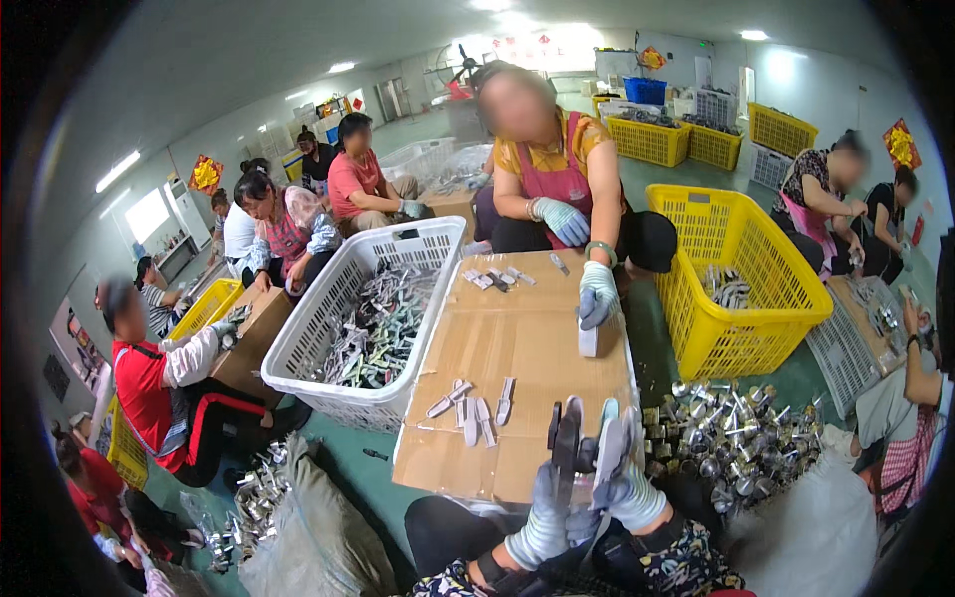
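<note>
My left hand [543, 517], in a grey-and-white work glove, is closed around dark grey, long flat handle-shaped pieces [566, 445] that stand nearly upright. Close beside it, my gloved right hand [637, 496] grips lighter grey handle-shaped pieces [609, 450]. The exact number in each hand is hard to make out. Both hands are over the near edge of a cardboard-topped table [507, 343]. Left of them on the cardboard lies a loose cluster of similar grey pieces [470, 420]. Across the table a co-worker's gloved hand [598, 296] holds a light piece [588, 340].
A white basket [343, 400] full of small parts stands left of the table, a yellow basket [736, 333] right. Shiny metal parts [731, 438] are heaped on the floor at right, others [261, 502] beside a woven sack [318, 532] at left. Several people work around.
</note>
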### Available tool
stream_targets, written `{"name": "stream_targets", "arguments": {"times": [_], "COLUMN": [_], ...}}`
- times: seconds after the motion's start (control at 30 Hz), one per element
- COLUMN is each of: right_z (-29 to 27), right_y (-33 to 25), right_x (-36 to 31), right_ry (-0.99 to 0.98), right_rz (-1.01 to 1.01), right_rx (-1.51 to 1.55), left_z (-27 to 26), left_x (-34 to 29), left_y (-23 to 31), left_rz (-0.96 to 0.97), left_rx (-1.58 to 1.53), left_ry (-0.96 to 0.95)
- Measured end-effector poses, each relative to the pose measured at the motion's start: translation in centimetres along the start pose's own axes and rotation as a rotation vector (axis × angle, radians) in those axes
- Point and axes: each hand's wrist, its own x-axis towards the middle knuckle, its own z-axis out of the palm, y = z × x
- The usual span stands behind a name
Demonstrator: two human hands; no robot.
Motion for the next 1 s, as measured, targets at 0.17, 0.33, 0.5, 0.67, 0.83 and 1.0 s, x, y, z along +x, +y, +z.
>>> {"name": "stream_targets", "arguments": {"times": [0.17,0.33,0.5,0.67,0.83,1.0], "right_z": [2.8,0.3,2.4,-0.5,-0.1,-1.7], "right_y": [-1.2,0.1,-1.6,-0.6,-0.2,-3.6], "right_x": [1.3,0.8,0.9,1.0,0.7,0.1], "right_ry": [0.152,0.253,0.211,-0.158,0.203,-0.005], "right_rz": [-0.134,-0.849,-0.332,0.084,-0.122,0.244], "right_rx": [-0.047,-1.455,-0.308,0.232,-0.17,-0.103], "left_z": [-2.4,0.1,-1.7,-2.0,-2.4,-2.9], "left_x": [2.2,0.6,2.7,1.4,4.2,4.6], "left_y": [-1.5,-0.6,-0.3,-0.1,-2.1,-2.3], "left_rz": [0.652,0.472,0.922,0.241,0.43,0.414], "left_rx": [0.705,0.228,1.115,0.252,0.402,0.653], "left_ry": [0.138,0.015,0.07,-0.103,0.162,0.282]}}
